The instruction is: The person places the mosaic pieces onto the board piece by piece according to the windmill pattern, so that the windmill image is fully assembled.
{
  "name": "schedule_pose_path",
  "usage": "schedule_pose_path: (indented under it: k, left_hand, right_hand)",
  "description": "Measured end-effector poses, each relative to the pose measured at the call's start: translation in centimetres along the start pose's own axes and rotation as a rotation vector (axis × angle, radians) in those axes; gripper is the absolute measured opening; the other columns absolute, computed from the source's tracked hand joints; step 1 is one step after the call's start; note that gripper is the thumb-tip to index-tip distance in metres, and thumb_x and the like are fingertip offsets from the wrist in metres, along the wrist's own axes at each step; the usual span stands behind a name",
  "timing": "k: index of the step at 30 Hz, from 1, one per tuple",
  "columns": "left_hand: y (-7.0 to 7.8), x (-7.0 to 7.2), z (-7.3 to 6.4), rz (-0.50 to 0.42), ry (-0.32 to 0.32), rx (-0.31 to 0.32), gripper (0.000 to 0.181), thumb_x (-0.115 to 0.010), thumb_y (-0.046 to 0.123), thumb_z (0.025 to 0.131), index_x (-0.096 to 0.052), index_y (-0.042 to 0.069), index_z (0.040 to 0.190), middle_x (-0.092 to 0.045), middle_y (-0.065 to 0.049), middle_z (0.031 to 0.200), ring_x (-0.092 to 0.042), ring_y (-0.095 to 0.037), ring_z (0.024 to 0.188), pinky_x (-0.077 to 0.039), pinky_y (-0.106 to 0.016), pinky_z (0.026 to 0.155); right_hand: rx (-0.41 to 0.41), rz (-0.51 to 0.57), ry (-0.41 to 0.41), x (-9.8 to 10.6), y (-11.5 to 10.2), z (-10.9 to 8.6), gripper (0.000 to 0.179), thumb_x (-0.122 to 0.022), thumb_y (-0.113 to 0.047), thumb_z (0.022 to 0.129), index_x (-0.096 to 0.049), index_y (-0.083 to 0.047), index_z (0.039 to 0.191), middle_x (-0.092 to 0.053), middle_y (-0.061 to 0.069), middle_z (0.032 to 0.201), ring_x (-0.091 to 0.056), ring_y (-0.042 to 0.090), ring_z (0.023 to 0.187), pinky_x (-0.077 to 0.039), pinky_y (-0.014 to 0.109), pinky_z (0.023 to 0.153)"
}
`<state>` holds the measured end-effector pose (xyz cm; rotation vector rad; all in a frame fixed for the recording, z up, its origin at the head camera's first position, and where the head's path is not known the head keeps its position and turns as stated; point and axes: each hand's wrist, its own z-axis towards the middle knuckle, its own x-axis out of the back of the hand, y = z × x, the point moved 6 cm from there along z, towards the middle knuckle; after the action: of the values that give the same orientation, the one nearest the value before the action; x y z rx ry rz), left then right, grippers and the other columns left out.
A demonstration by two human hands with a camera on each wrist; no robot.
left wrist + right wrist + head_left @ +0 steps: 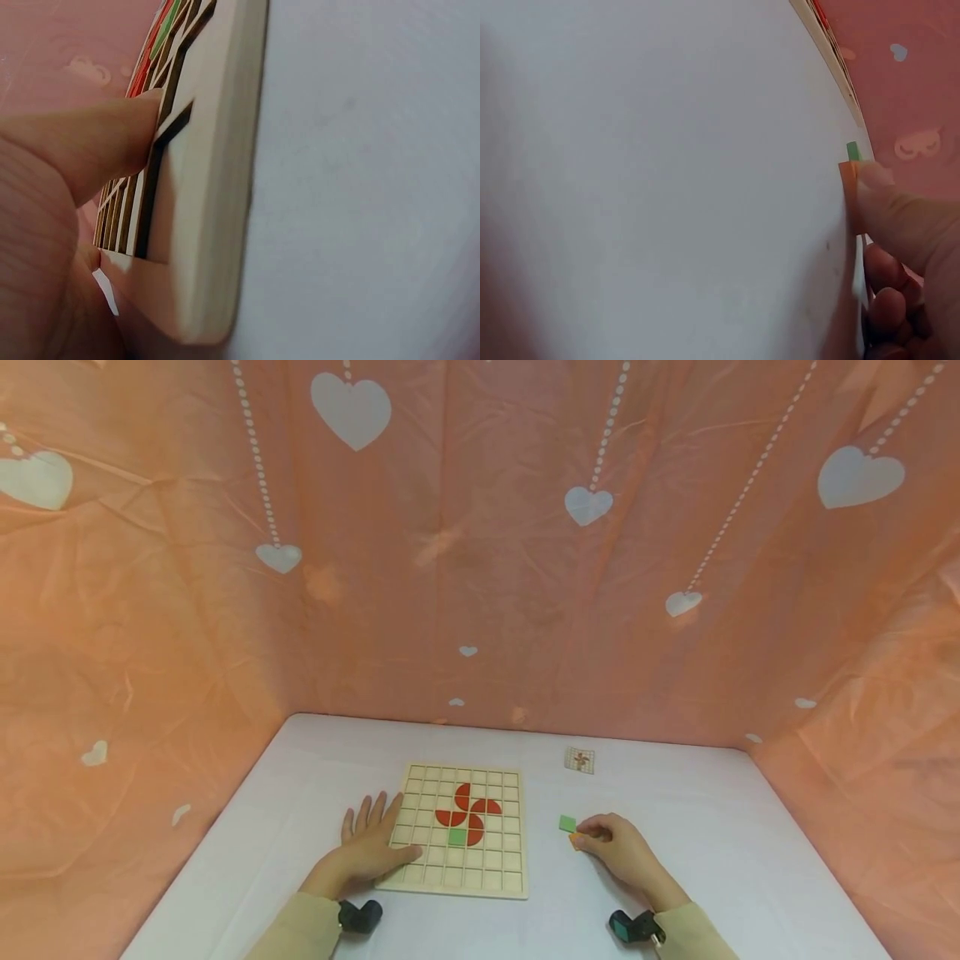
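A wooden grid board (463, 828) lies on the white table; red curved pieces (468, 807) form a pinwheel in its middle, with a green square piece (457, 836) set beside them. My left hand (370, 845) lies flat with straight fingers on the board's left edge (202, 187), the thumb (90, 150) pressing its frame. To the board's right, my right hand (619, 847) pinches an orange piece (576, 841) on the table, seen edge-on as the orange piece (849, 196) in the right wrist view. A loose green square (567, 823) lies just beyond it.
A small pattern card (579, 759) showing a pinwheel lies at the back right of the white table (720, 843). Pink cloth with white hearts (480, 543) walls in the table on three sides.
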<state>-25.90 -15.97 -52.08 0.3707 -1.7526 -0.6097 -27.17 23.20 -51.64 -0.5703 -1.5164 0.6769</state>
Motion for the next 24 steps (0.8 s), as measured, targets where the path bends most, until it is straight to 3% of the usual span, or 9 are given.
schedule_pose_path:
  k: [15,24]
  left_hand:
    - [0.0,0.1,-0.1,-0.006,-0.003,-0.014,0.101,-0.066,0.052,0.085,-0.014,0.001,0.154,0.001,-0.028,0.157,0.011,-0.047,0.142,0.016,-0.06,0.107]
    - [0.0,0.1,0.0,-0.004,-0.002,-0.012,0.1,-0.066,0.052,0.085,-0.014,0.001,0.154,0.0,-0.028,0.157,0.011,-0.047,0.142,0.016,-0.06,0.107]
  right_hand:
    - [-0.017,0.017,-0.034,-0.3,-0.5,-0.4,0.022,-0.077,-0.03,0.082,-0.063,-0.014,0.086,-0.055,-0.003,0.076,-0.047,0.014,0.069,-0.038,0.027,0.059]
    - [-0.007,0.009,-0.047,-0.1,-1.6,-0.6,0.016,-0.074,-0.025,0.085,-0.061,-0.016,0.084,-0.052,-0.002,0.073,-0.048,0.015,0.071,-0.039,0.03,0.062]
